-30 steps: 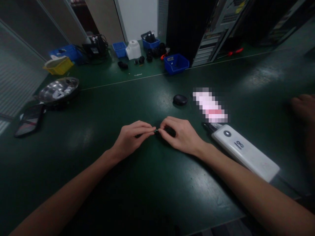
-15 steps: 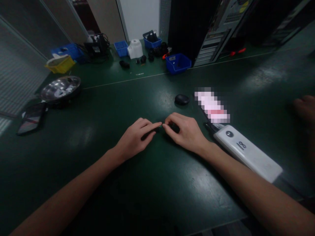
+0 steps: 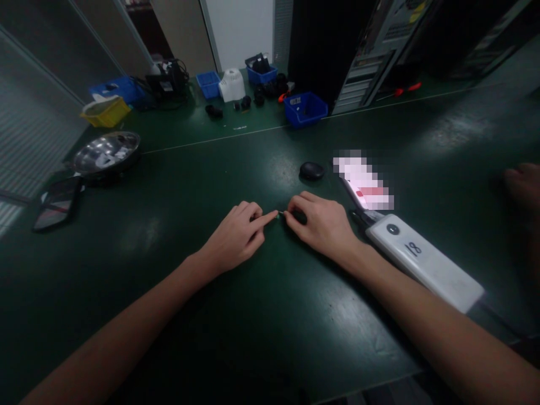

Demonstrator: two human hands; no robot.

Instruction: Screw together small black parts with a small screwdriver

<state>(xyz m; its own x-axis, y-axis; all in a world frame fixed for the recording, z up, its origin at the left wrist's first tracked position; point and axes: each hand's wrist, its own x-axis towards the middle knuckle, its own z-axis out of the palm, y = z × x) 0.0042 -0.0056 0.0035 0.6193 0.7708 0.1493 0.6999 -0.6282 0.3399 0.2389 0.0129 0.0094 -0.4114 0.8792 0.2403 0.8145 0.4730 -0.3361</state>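
My left hand rests low over the green table, index finger stretched out to the right and the other fingers curled. That fingertip touches or nearly touches a tiny green piece, too small to name. Just across from it, my right hand is closed in a pinch, thumb and index finger together beside the same spot. A thin pale sliver shows between the two hands' fingertips; what the right fingers grip is mostly hidden. Behind the right hand lies a black computer mouse.
Right of my right forearm are a white box marked 18 and a blurred-out phone-like thing. Another person's hand is at the right edge. A metal bowl and a dark phone lie left; a blue bin stands behind.
My left index finger has straightened more, and the dark gap between it and the thumb has narrowed. My right hand has shifted slightly right, its fingertips a little farther from the left's.
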